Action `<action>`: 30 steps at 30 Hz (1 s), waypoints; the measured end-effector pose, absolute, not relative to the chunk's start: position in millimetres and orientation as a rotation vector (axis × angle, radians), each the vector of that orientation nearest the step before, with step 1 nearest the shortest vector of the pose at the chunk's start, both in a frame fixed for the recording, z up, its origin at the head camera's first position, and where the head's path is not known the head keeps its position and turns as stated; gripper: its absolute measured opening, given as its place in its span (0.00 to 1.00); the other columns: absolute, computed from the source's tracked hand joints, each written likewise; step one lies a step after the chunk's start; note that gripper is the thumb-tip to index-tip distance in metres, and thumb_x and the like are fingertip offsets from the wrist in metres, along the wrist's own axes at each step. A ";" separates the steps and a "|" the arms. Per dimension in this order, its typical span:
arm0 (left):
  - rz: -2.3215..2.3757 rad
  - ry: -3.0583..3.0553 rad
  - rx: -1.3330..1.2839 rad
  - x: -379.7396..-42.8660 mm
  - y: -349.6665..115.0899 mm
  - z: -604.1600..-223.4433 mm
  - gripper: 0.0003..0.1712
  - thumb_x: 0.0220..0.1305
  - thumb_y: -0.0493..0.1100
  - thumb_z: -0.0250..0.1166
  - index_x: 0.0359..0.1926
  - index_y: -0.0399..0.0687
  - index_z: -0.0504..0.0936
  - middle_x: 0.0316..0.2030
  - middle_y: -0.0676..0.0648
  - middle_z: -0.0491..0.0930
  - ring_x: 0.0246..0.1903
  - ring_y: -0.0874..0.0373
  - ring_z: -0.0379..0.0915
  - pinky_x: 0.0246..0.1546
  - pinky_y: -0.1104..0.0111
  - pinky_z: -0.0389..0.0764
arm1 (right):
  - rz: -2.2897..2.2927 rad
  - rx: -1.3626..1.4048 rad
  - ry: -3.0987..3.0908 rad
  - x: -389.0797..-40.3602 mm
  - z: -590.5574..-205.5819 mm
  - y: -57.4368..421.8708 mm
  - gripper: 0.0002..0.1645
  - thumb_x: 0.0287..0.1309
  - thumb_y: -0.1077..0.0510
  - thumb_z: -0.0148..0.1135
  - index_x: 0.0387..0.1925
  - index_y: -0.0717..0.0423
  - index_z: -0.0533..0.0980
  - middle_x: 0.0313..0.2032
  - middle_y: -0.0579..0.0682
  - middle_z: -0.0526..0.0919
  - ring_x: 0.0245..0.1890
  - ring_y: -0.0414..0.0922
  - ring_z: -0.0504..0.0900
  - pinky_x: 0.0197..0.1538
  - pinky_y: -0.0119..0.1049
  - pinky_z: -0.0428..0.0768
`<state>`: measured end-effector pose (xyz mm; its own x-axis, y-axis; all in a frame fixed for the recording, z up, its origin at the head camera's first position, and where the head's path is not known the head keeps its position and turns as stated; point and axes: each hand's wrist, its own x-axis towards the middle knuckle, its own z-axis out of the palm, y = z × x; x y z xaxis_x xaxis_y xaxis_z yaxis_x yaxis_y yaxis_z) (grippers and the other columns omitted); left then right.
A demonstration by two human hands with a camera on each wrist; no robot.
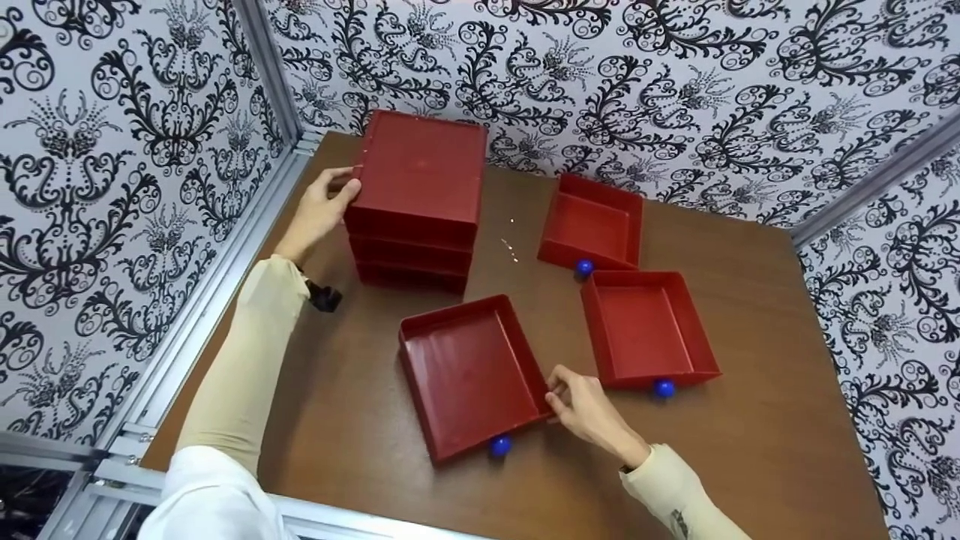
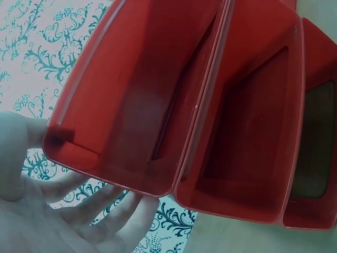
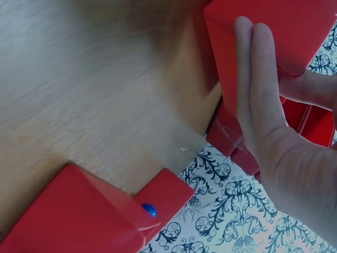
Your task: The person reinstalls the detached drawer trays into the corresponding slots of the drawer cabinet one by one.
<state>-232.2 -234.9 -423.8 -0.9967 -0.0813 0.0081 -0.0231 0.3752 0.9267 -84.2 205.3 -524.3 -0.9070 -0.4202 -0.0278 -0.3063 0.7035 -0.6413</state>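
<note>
A person in pale sleeves works at a brown table (image 1: 750, 442), its near edge at six o'clock and a black-and-white patterned wall (image 1: 540, 97) behind. At eleven o'clock stands a red cabinet (image 1: 424, 169), gripped at its left side by the left hand (image 1: 319, 214), thumb at the top edge and fingers along the side wall. Just off the table's centre, toward seven o'clock, is the near drawer (image 1: 472, 375), red, its right front corner pinched by the right hand (image 1: 589, 409). A blue knob (image 1: 500, 446) sits on its front at about five o'clock; whether its base touches the wood I cannot tell.

Two more red drawers lie well apart from the cabinet: the right drawer (image 1: 645, 322) at three o'clock, the far drawer (image 1: 592, 223) at one o'clock, each with a blue knob at its front. Pale specks (image 1: 511, 246) dot the wood between cabinet and far drawer.

The head view gives the cabinet's top and a shadowed front; only the left wrist camera looks into its three bays, each without a drawer. The right wrist camera alone shows two fingers (image 3: 263, 68) lying nearly straight along the near drawer's outer wall, the thumb on the adjoining face.
</note>
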 end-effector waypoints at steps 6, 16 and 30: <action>-1.740 -2.584 0.093 -231.5 -235.8 -422.7 0.32 0.76 0.53 0.50 0.74 0.44 0.60 0.68 0.33 0.67 0.62 0.45 0.69 0.36 0.82 0.77 | -0.950 -0.636 2.716 -90.2 -524.4 196.5 0.05 0.59 0.67 0.63 0.33 0.58 0.75 0.27 0.50 0.85 0.27 0.41 0.85 0.32 0.27 0.80; -1.714 -2.613 0.094 -230.4 -234.4 -420.9 0.33 0.76 0.54 0.50 0.74 0.44 0.60 0.69 0.34 0.67 0.65 0.43 0.69 0.43 0.75 0.82 | -0.932 -0.670 2.688 -97.7 -526.7 186.0 0.04 0.58 0.67 0.63 0.33 0.59 0.75 0.28 0.51 0.86 0.27 0.40 0.84 0.32 0.27 0.79; -1.700 -2.597 0.081 -233.3 -234.3 -425.1 0.31 0.77 0.52 0.50 0.73 0.42 0.60 0.70 0.34 0.66 0.67 0.41 0.66 0.63 0.51 0.76 | -0.998 -0.737 2.611 -108.0 -528.1 175.0 0.03 0.59 0.70 0.61 0.34 0.65 0.74 0.28 0.57 0.85 0.26 0.44 0.85 0.27 0.24 0.80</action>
